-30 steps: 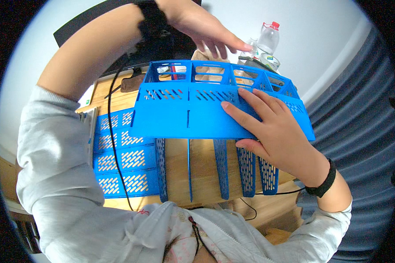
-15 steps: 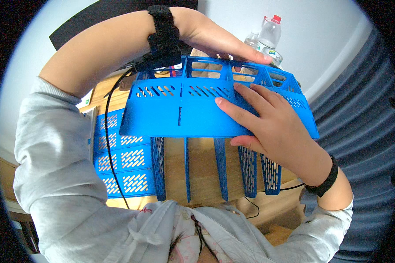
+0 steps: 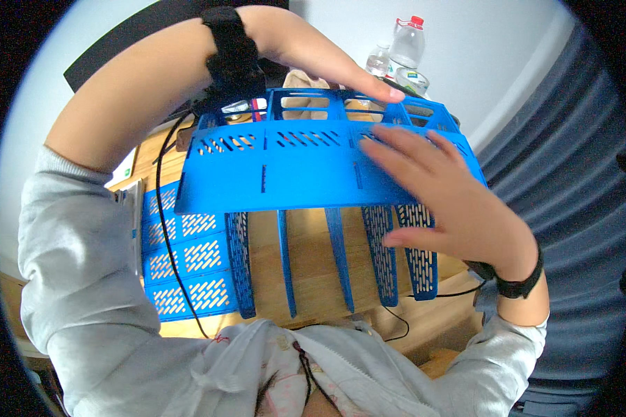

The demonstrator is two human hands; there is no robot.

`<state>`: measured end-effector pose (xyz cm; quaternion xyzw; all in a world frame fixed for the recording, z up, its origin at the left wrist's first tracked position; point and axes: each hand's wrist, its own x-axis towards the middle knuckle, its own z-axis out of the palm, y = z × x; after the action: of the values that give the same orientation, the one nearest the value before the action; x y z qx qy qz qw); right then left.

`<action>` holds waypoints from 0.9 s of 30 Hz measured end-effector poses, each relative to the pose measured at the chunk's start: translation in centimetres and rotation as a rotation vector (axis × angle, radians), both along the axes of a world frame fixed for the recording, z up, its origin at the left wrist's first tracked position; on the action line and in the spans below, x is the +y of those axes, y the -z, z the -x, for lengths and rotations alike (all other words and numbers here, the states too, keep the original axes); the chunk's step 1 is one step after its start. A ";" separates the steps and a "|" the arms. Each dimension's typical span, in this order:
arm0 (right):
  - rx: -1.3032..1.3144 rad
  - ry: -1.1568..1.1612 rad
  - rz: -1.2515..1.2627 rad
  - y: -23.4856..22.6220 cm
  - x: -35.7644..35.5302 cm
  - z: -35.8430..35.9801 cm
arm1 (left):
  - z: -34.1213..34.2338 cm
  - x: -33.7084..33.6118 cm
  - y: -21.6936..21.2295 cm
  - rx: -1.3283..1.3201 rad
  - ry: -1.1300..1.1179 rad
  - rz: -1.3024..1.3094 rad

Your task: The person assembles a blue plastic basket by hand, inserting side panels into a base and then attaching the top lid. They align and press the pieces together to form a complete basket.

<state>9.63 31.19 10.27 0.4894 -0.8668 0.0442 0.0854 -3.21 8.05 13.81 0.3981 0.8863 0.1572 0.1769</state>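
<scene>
A blue plastic rack (image 3: 306,174) stands before me, its broad slotted panel across the top and several perforated upright dividers (image 3: 379,257) below. My left hand (image 3: 313,52) reaches over its far top edge. One finger stretches along that edge, and the others are mostly hidden behind the frame, gripping it. My right hand (image 3: 442,184) is over the right part of the panel with its fingers spread and nothing in them. Motion blurs its fingertips, so I cannot tell whether they touch the panel.
Perforated blue panels (image 3: 205,260) lie on the wooden table (image 3: 309,278) at left. A black cable (image 3: 161,208) runs down past them. Clear plastic bottles (image 3: 407,45) stand at the back, near a dark screen (image 3: 132,42). A dark curtain (image 3: 556,208) hangs at right.
My right hand's fingers have lifted and spread, its thumb coming away from the panel's lower edge. My left hand stays on the far edge. The whole view has shifted slightly.
</scene>
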 end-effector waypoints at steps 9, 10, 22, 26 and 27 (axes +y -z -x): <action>-0.309 0.153 0.163 -0.8 9.5 3.3 | -1.4 5.3 -3.5 -0.183 0.071 0.288; -0.328 0.166 0.157 -0.5 9.7 3.7 | -1.3 6.1 -2.5 -0.182 0.122 0.286; -0.620 0.114 0.654 4.5 10.9 6.3 | 0.2 9.2 1.2 -0.119 0.004 0.047; -0.673 0.072 0.739 5.6 10.9 6.5 | -0.1 9.2 1.4 -0.121 0.001 0.047; -0.680 0.035 0.764 5.8 10.8 6.6 | -0.2 9.2 1.3 -0.117 -0.008 0.048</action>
<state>3.06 42.00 4.47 0.3666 -0.7755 0.5132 -0.0281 -3.04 17.21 12.50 0.3804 0.8795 0.1594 0.2374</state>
